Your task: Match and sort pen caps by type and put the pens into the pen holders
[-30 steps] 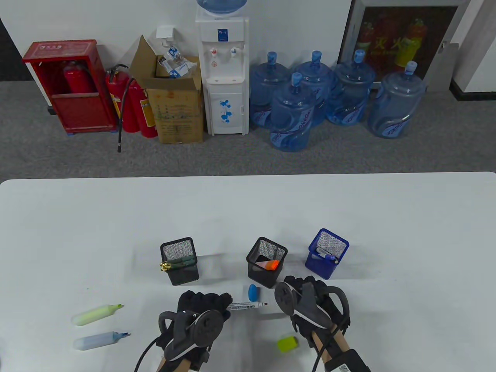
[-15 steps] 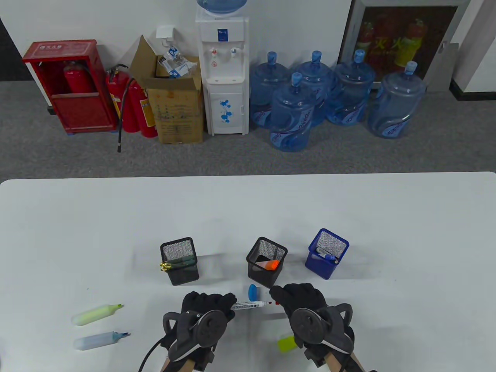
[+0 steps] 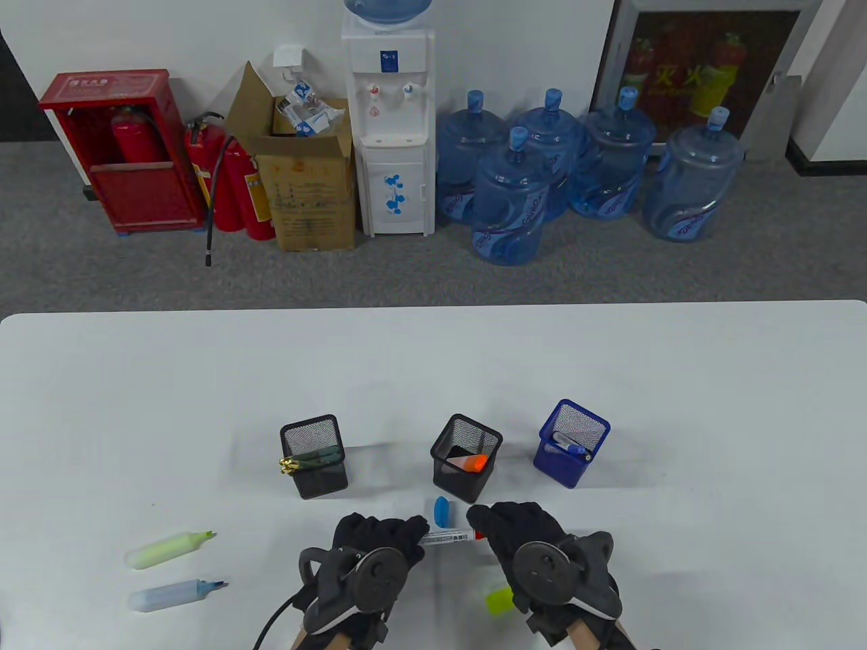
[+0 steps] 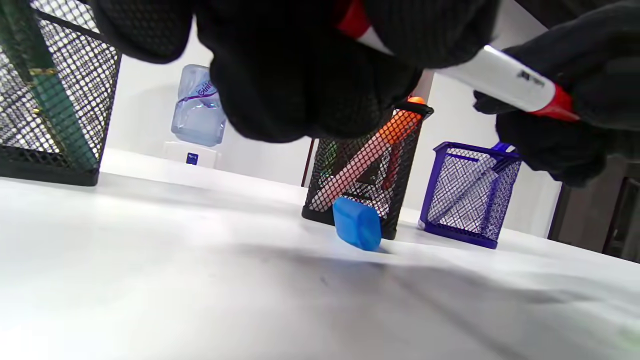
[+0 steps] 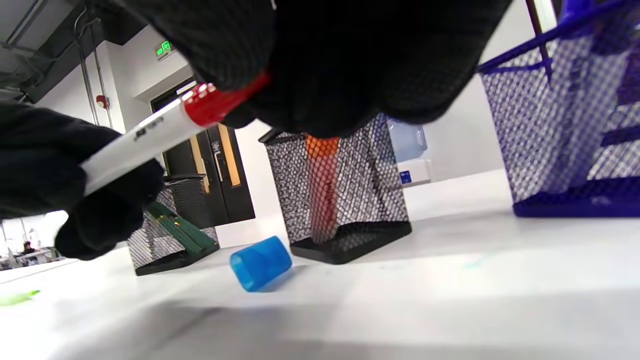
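Note:
My left hand grips the rear of a white marker held level just above the table. My right hand pinches the red cap seated on the marker's tip; the cap shows against the white barrel. A loose blue cap lies in front of the middle black holder, which holds an orange highlighter. The left black holder holds green pens, and the blue holder holds a blue-capped marker. A yellow-green cap lies under my right hand.
At the near left lie an uncapped yellow-green highlighter and an uncapped blue highlighter. The three holders stand in a row just beyond my hands. Behind the table are water bottles, a dispenser, a cardboard box and fire extinguishers on the floor.
My right hand turned over and came left onto the marker's red tip with the cap. My left hand shifted right, so less of the barrel shows between the hands.

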Motion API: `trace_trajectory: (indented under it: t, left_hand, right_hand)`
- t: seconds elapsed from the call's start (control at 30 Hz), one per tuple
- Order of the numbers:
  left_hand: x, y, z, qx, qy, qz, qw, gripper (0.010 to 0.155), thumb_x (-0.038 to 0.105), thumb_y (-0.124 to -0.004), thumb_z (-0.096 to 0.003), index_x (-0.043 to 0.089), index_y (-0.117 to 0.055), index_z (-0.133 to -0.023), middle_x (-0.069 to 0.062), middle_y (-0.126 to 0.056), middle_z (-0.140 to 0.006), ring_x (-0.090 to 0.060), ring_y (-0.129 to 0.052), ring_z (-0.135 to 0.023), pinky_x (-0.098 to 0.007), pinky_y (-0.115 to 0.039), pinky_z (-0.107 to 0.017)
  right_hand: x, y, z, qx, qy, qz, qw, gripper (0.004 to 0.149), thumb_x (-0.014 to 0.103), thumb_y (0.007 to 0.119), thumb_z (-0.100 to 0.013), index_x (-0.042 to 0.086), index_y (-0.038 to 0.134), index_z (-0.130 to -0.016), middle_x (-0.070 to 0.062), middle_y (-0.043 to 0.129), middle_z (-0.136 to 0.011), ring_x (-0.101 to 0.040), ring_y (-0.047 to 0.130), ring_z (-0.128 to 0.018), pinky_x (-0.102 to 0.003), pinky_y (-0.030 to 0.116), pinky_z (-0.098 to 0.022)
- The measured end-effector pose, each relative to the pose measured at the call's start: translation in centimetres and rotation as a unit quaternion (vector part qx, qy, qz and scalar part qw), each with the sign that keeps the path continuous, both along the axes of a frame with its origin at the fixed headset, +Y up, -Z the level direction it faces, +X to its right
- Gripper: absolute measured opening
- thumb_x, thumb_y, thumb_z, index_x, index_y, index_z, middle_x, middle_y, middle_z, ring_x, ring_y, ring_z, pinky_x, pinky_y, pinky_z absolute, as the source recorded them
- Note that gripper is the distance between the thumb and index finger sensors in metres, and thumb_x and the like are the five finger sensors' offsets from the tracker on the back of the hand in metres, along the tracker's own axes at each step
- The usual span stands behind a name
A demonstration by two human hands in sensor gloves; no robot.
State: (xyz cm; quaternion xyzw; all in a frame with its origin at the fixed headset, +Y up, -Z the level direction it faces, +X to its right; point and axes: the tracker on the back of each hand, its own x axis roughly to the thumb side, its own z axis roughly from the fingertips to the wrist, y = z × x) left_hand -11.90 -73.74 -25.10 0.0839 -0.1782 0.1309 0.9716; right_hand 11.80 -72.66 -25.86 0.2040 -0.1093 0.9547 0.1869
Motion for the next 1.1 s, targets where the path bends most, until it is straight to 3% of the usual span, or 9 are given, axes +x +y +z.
trace_trajectory:
  t: [0.13, 0.33, 0.43, 0.57, 0.8, 0.93, 1.1]
  left_hand:
    - [-0.1, 0.1, 0.0, -0.001, -0.004, 0.012, 1.000, 0.051, 0.038, -0.072, -0.0412, 0.032, -0.082, -0.091, 0.001, -0.100, -0.079, -0.024, -0.103, -0.059, -0.064, -0.069, -0.068]
    - [0.0, 0.8, -0.1, -0.047, -0.027, 0.065, 0.996, 0.050, 0.034, -0.073, -0.0414, 0.027, -0.084, -0.090, -0.004, -0.102, -0.074, -0.026, -0.104, -0.052, -0.063, -0.071, -0.066]
    - [-0.2, 1.1, 0.1, -0.026, -0.035, 0.072, 0.996, 0.049, 0.033, -0.074, -0.0413, 0.026, -0.084, -0.089, -0.005, -0.101, -0.074, -0.025, -0.103, -0.050, -0.063, -0.072, -0.066]
    - [-0.1, 1.2, 0.3, 0.018, -0.029, 0.056, 0.998, 0.049, 0.034, -0.075, -0.0405, 0.028, -0.085, -0.088, -0.004, -0.102, -0.074, -0.025, -0.104, -0.051, -0.062, -0.073, -0.066]
    - [-0.4, 0.3, 0.2, 0.012, -0.016, 0.076, 0.997, 0.052, 0.038, -0.073, -0.0422, 0.032, -0.078, -0.094, -0.001, -0.097, -0.085, -0.025, -0.103, -0.065, -0.062, -0.071, -0.067]
    - [-1.5, 0.7, 0.2, 0.035, 0.013, 0.107, 0.994, 0.072, 0.043, -0.072, -0.0416, 0.028, -0.051, -0.109, -0.005, -0.078, -0.104, -0.029, -0.090, -0.084, -0.061, -0.068, -0.068]
    - [-2.4, 0.9, -0.1, 0.025, 0.022, 0.127, 0.991, 0.071, 0.044, -0.071, -0.0421, 0.027, -0.053, -0.108, -0.005, -0.079, -0.103, -0.028, -0.094, -0.077, -0.058, -0.072, -0.064]
  right_hand:
    - [0.4, 0.3, -0.2, -0.029, 0.011, -0.054, 0.998, 0.049, 0.032, 0.073, -0.040, 0.029, 0.083, -0.088, 0.004, 0.099, -0.077, -0.016, 0.103, -0.059, -0.038, 0.095, -0.051]
    - [1.2, 1.0, -0.6, -0.066, 0.021, -0.129, 0.989, 0.047, 0.032, 0.076, -0.038, 0.030, 0.088, -0.083, 0.006, 0.101, -0.074, -0.016, 0.104, -0.058, -0.038, 0.095, -0.050]
    - [1.1, 1.2, -0.6, -0.065, 0.026, -0.131, 0.989, 0.046, 0.032, 0.077, -0.037, 0.029, 0.090, -0.081, 0.006, 0.104, -0.071, -0.015, 0.106, -0.055, -0.037, 0.097, -0.047]
    - [1.3, 0.7, -1.0, -0.111, 0.028, -0.161, 0.980, 0.046, 0.032, 0.078, -0.038, 0.027, 0.089, -0.082, 0.004, 0.103, -0.072, -0.016, 0.105, -0.054, -0.037, 0.096, -0.046]
    - [1.4, 1.9, -0.8, -0.046, 0.006, -0.133, 0.990, 0.047, 0.036, 0.079, -0.039, 0.030, 0.087, -0.084, 0.007, 0.100, -0.075, -0.016, 0.103, -0.061, -0.038, 0.093, -0.053]
    - [2.9, 4.5, -1.3, -0.015, -0.020, -0.132, 0.991, 0.047, 0.037, 0.082, -0.037, 0.030, 0.087, -0.084, 0.007, 0.099, -0.075, -0.016, 0.103, -0.062, -0.039, 0.093, -0.054]
    - [7.0, 8.7, -2.2, 0.059, -0.113, -0.053, 0.990, 0.051, 0.040, 0.084, -0.035, 0.031, 0.085, -0.085, 0.009, 0.097, -0.077, -0.016, 0.101, -0.064, -0.040, 0.091, -0.055]
